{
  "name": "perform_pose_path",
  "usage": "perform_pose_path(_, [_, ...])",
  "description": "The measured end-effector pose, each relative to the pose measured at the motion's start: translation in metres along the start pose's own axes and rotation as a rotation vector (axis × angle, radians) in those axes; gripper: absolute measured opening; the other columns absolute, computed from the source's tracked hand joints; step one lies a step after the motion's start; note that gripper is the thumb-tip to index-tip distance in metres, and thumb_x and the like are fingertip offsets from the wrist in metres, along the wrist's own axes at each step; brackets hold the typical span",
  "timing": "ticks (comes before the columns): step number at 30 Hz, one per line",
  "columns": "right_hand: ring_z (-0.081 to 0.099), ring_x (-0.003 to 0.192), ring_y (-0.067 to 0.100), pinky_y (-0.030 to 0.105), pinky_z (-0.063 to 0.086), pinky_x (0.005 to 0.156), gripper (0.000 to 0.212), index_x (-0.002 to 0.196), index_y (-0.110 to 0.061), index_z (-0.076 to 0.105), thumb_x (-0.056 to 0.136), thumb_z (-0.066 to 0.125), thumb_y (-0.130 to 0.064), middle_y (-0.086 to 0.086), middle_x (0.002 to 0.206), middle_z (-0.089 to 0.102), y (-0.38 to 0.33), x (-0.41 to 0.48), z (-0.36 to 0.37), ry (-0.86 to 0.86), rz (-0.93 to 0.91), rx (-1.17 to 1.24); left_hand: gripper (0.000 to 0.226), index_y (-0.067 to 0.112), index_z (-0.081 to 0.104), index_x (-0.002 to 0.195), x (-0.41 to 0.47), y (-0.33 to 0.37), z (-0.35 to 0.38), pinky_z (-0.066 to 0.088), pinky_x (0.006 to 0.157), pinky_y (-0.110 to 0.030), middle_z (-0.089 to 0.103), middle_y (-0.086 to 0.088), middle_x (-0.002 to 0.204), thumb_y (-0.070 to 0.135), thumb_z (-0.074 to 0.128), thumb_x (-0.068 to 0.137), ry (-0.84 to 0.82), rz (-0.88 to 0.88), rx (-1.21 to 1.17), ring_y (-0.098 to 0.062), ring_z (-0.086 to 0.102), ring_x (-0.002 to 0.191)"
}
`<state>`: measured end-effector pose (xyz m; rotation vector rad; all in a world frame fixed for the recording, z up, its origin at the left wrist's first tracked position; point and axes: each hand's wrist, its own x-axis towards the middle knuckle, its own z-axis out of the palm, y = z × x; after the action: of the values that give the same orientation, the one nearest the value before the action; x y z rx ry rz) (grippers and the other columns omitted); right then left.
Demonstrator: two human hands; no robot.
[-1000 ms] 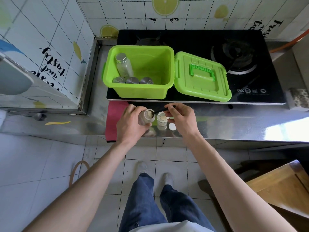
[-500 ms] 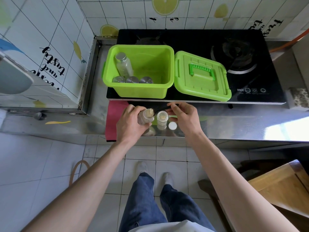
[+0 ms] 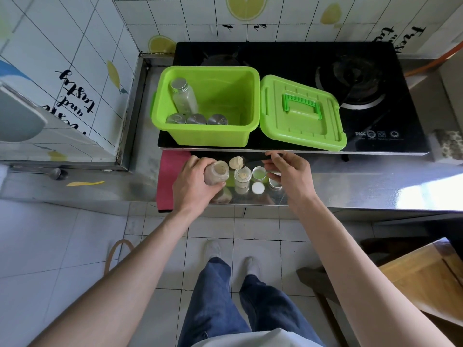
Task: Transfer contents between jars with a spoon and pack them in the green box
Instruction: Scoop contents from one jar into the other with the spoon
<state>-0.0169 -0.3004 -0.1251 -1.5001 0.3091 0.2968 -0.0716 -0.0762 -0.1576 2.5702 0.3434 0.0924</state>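
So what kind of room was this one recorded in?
Most likely a home kitchen: a black two-burner gas hob sits on a steel counter, and the tiled wall behind carries lemon decals.

Home kitchen: gas hob (image 3: 325,78), tiled wall (image 3: 200,18).

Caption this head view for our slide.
Left hand holds a tilted jar; right hand holds a powder-heaped spoon near the upright jar.
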Motion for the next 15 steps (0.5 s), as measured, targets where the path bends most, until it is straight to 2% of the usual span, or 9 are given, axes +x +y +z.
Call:
perform_pose_path(3, [0.068,0.072,0.007,0.015,0.052,0.062,0.02,0.107,-0.002,0.072,0.104,0.056,-0.014,0.007,0.086,0.072,0.005,0.004,-0.006,0.047,0.001,-0.025,0.05,0.036,0.065,0.114,0.0,-0.001,0.001,0.041,0.067,-0.03,0.051,0.015,0.101,0.045,0.09,0.072,-0.003,-0.008,-0.002,-0.011,0.057,0.094])
perform_pose_path(11, [0.068,0.065,-0.001,0.022,0.054,0.062,0.017,0.1,-0.008,0.074,0.102,0.058,-0.012,-0.005,0.073,0.073,0.021,0.017,-0.01,0.138,-0.027,-0.166,0.05,0.036,0.065,0.114,-0.001,-0.004,0.002,0.042,0.067,-0.03,0.051,0.016,0.1,0.045,0.09,0.072,-0.008,-0.02,-0.003,-0.01,0.056,0.093])
perform_pose_path(15, [0.072,0.076,0.01,0.039,0.06,0.072,0.017,0.1,-0.01,0.076,0.101,0.059,-0.014,-0.003,0.076,0.075,0.026,0.021,-0.008,0.139,-0.056,-0.27,0.05,0.036,0.065,0.114,-0.001,-0.004,0.002,0.04,0.066,-0.029,0.051,0.016,0.1,0.045,0.09,0.072,-0.009,-0.023,0.0,-0.009,0.055,0.091])
